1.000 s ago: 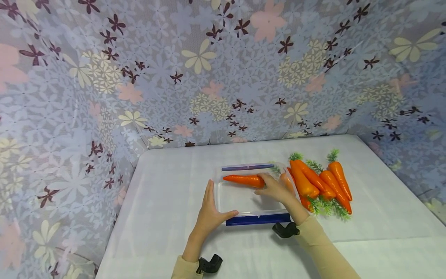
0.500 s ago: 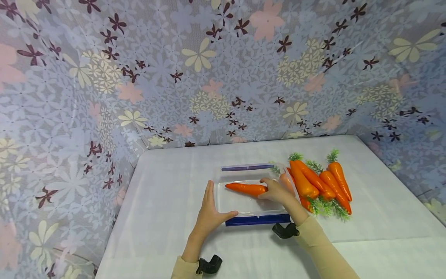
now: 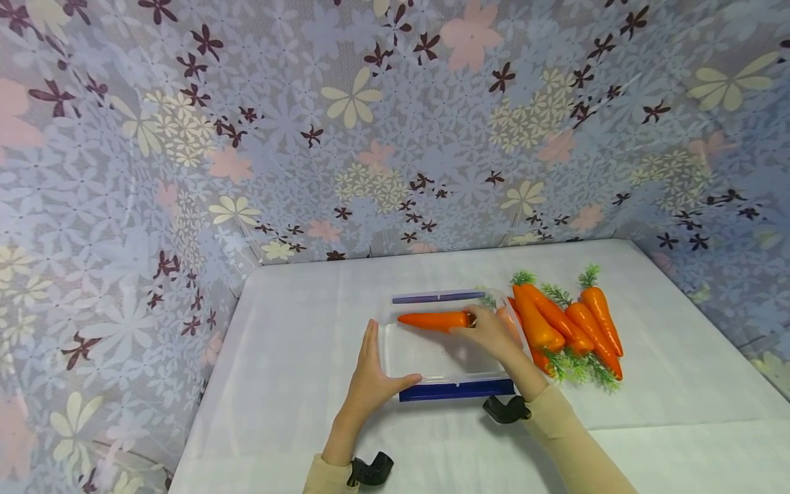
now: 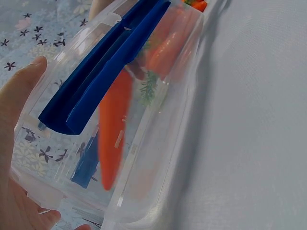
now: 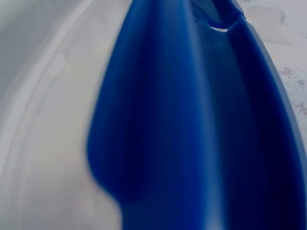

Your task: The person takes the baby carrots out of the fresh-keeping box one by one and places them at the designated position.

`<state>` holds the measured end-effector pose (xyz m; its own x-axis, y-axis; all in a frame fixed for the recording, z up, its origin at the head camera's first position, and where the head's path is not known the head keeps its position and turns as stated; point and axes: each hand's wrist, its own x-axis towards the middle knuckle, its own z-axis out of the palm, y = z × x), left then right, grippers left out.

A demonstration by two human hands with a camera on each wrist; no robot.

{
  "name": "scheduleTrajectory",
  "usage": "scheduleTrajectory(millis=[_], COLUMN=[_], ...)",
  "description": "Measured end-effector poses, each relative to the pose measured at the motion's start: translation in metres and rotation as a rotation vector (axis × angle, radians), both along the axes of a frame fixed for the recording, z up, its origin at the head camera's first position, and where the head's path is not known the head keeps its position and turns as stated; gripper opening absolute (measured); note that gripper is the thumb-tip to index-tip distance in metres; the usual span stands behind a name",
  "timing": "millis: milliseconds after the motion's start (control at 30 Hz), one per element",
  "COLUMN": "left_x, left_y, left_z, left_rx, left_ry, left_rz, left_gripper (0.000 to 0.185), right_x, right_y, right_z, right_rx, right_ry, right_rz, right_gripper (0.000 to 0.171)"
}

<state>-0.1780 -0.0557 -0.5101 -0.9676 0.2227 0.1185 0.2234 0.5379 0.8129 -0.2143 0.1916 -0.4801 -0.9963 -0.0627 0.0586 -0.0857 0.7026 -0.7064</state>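
Note:
A clear plastic food container [image 3: 412,355] with blue clip latches [image 3: 457,390] stands before me. My left hand [image 3: 373,376] rests against its left end, fingers straight along the wall and thumb stretched over the front rim. My right hand [image 3: 490,335] grips an orange carrot [image 3: 432,321] by its thick, dark-tipped end. The carrot lies level across the back part of the container, its point to the left. Through the clear wall, the left wrist view shows the carrot [image 4: 113,139] too. A blue latch [image 5: 158,115] fills the right wrist view, hiding the right hand there.
Several orange carrots with green tops [image 3: 566,322] lie piled against the container's right side, partly seen through its wall. A white cloth covers the table [image 3: 296,329]. Flowered fabric [image 3: 395,137] hangs behind and at the sides.
In the right hand the carrot first dips toward the front of the container, then moves back up to the rear and lies level. The left hand and container stay put.

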Motion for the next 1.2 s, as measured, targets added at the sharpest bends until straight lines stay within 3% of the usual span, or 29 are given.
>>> scheduleTrajectory(millis=[167, 300, 533, 800, 1033, 1200], left_x=[0.0, 0.001, 0.0, -0.002, -0.003, -0.001], left_y=[-0.001, -0.002, -0.004, -0.006, -0.004, -0.001], left_z=[0.002, 0.002, 0.003, 0.002, 0.002, 0.001], left_rx=[-0.009, -0.005, -0.002, -0.012, -0.01, -0.009], left_ry=[-0.005, -0.009, -0.009, -0.001, 0.033, 0.028], left_rz=[0.002, 0.001, 0.005, 0.006, -0.003, -0.008], left_gripper=[0.12, 0.119, 0.119, 0.12, 0.121, 0.12], right_x=[0.0, 0.0, -0.001, -0.001, 0.002, 0.014], right_y=[-0.005, -0.008, -0.01, -0.01, -0.004, 0.012], right_z=[0.005, 0.007, 0.008, 0.01, 0.015, 0.018], right_rx=[-0.112, -0.211, -0.181, -0.262, -0.266, -0.223], right_ry=[0.058, 0.134, 0.327, 0.447, 0.584, 0.661], right_rz=[0.004, -0.011, -0.127, -0.274, -0.414, -0.482], right_gripper=[0.052, 0.05, 0.044, 0.039, 0.04, 0.044])
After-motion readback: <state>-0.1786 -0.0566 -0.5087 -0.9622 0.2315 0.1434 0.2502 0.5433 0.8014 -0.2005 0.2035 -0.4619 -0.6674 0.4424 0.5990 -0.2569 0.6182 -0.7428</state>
